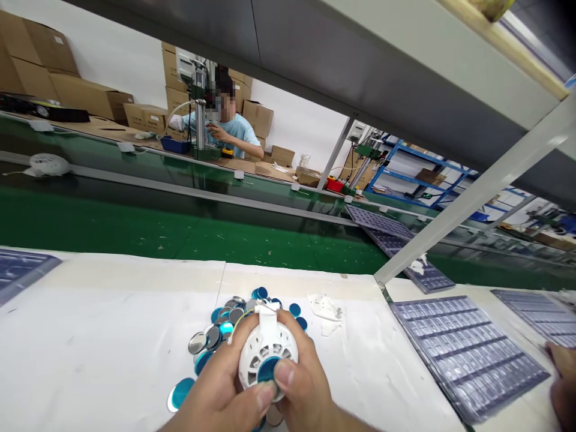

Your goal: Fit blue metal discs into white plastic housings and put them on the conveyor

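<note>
Between my two hands is a white round plastic housing (258, 345) with vent slots and a clip-like tab at its top. A round blue disc (266, 368) sits at the centre of its face. My left hand (220, 384) wraps the housing from the left, its thumb at the disc's lower edge. From the right, my right hand (310, 378) grips the same housing, with the thumb pressed on the disc. A thin yellowish wire shows beside the left fingers. Around and behind the hands lies a pile of round discs (236, 314), some blue, some mirror-like silver.
Clear plastic trays (470, 354) lie at the right; another tray (22, 270) is at the left. Crumpled white scraps (326, 307) lie beyond my right hand. A slanted metal post (468, 198) rises beside the green conveyor belt (180, 231). Another person's hand (562, 372) shows at the right edge.
</note>
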A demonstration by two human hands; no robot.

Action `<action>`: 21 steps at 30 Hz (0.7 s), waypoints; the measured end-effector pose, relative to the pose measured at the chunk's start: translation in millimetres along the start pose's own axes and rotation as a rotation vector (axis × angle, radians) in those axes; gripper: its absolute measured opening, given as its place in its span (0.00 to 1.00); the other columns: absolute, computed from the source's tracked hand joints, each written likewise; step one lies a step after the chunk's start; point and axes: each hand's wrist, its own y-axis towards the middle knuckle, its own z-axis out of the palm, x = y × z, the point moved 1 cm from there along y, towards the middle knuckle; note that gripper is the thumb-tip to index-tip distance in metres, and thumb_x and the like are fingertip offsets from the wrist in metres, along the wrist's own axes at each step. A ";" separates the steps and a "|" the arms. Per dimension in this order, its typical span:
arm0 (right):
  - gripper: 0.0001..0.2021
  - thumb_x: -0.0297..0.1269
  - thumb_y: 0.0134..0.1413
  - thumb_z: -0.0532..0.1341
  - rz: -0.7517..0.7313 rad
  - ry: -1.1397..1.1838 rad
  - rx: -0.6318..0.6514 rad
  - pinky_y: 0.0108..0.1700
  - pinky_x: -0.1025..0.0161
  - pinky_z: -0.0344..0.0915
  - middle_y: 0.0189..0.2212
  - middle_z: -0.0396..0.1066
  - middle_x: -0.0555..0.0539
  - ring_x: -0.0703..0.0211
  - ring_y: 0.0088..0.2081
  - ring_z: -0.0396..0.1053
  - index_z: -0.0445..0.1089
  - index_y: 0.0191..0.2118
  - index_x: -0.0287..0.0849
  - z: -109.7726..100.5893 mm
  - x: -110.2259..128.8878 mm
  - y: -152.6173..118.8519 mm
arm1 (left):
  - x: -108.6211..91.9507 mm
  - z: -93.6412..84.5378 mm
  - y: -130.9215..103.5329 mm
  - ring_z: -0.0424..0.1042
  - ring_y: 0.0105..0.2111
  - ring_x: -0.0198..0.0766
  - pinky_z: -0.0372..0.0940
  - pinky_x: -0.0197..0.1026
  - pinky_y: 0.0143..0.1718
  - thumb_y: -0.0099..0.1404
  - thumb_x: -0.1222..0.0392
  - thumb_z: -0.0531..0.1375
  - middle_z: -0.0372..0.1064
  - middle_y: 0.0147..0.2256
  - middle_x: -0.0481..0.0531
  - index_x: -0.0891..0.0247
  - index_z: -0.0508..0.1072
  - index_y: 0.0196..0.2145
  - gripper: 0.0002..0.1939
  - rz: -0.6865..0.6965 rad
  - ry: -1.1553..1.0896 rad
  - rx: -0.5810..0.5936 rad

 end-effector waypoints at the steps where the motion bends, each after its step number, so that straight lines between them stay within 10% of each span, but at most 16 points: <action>1: 0.38 0.63 0.37 0.71 0.006 0.019 0.012 0.41 0.52 0.73 0.36 0.72 0.43 0.46 0.39 0.72 0.70 0.52 0.45 -0.8 -0.3 0.5 | 0.2 -0.5 0.5 0.68 0.28 0.39 0.64 0.39 0.25 0.45 0.42 0.73 0.73 0.46 0.55 0.55 0.68 0.58 0.44 -0.005 -0.007 0.009; 12: 0.37 0.65 0.39 0.69 -0.043 -0.164 0.116 0.33 0.57 0.73 0.35 0.72 0.42 0.48 0.35 0.71 0.71 0.51 0.46 -6.0 -0.7 6.6 | -6.1 3.8 4.9 0.64 0.25 0.39 0.63 0.37 0.25 0.48 0.37 0.70 0.71 0.27 0.49 0.58 0.74 0.52 0.37 0.009 -0.023 0.029; 21: 0.40 0.63 0.43 0.69 -0.056 -0.174 0.136 0.25 0.64 0.67 0.31 0.70 0.47 0.61 0.24 0.64 0.67 0.57 0.44 -9.6 -8.8 6.8 | -8.8 4.9 6.8 0.69 0.27 0.41 0.66 0.40 0.26 0.44 0.38 0.73 0.72 0.37 0.52 0.55 0.69 0.55 0.43 -0.067 -0.173 0.022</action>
